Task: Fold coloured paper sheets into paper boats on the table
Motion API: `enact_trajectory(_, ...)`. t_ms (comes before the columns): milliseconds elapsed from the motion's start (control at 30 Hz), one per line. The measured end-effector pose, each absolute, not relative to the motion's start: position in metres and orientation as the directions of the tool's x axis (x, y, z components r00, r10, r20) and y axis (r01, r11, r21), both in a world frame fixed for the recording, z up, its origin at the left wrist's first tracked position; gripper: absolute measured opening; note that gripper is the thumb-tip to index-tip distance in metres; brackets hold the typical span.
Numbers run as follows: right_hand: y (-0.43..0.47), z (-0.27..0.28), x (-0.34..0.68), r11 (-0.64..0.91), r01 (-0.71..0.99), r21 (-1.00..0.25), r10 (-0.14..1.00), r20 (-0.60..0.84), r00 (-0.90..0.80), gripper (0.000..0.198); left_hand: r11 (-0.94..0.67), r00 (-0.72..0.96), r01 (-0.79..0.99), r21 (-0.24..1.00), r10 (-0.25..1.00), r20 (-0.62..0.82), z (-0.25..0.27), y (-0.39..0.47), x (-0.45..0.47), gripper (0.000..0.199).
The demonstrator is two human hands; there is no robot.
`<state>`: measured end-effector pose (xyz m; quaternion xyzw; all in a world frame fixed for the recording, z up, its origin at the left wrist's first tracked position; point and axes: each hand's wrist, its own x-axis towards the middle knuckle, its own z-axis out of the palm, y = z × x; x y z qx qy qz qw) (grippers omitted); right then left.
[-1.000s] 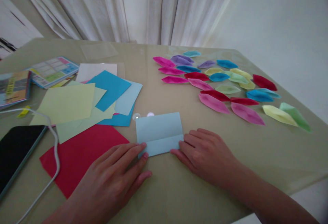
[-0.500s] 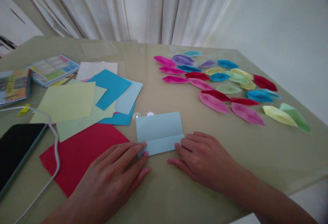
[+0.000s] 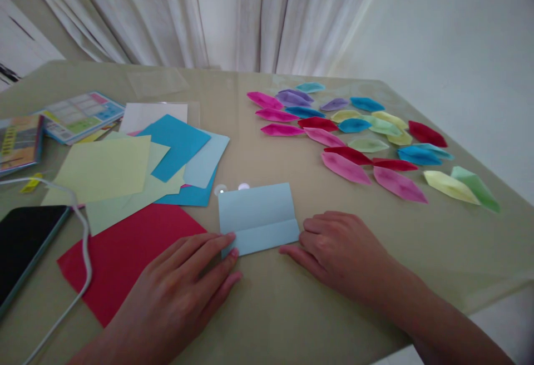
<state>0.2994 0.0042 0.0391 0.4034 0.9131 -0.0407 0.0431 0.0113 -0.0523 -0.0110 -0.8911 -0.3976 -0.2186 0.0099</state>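
Note:
A light blue sheet of paper (image 3: 256, 206) lies in front of me, with a crease running across it and a narrow strip below the crease along its near side. The outstretched fingertips of my left hand (image 3: 187, 281) press on its near left corner, thumb apart and resting on the table. My right hand (image 3: 334, 245) is at the near right corner with its fingers curled in and its thumb pointing left. Its fingertips are tucked under, and no object shows in them. A red paper sheet (image 3: 125, 259) is partly beneath my left hand and forearm.
Several folded paper pieces (image 3: 346, 168) in many colours spread over the right side of the table (image 3: 250, 320). At left are loose coloured sheets (image 3: 108, 170), a phone (image 3: 29, 242), a white cable (image 3: 87, 242), a yellow clip (image 3: 31, 183) and booklets (image 3: 83, 114).
My right hand has slid slightly right, its fingertips leaving the paper's near right part and curling in. My left hand keeps its place on the paper. The whole view has shifted a little.

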Motion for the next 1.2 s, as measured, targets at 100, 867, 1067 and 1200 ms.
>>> enact_trajectory(100, 0.007, 0.038, 0.297, 0.668, 0.743, -0.045, 0.735, -0.114, -0.668, 0.052, -0.691, 0.593, 0.705, 0.159, 0.698, 0.403, -0.012, -0.052, 0.012, 0.024)
enact_trajectory(867, 0.007, 0.015, 0.291, 0.793, 0.584, -0.171, 0.595, 0.014, -0.804, 0.046, -0.697, 0.642, 0.698, 0.165, 0.71, 0.289, -0.012, -0.056, 0.013, 0.037)
enact_trajectory(1067, 0.015, 0.013, 0.294, 0.757, 0.587, -0.288, 0.62, 0.031, -0.784, 0.053, -0.803, 0.724, 0.523, 0.287, 0.596, 0.348, 0.005, -0.062, 0.03, 0.03)
enact_trajectory(1200, 0.013, 0.013, 0.294, 0.757, 0.534, -0.376, 0.575, -0.002, -0.818, 0.054, -0.688, 0.596, 0.64, 0.342, 0.726, 0.343, -0.01, -0.058, 0.019, 0.03)
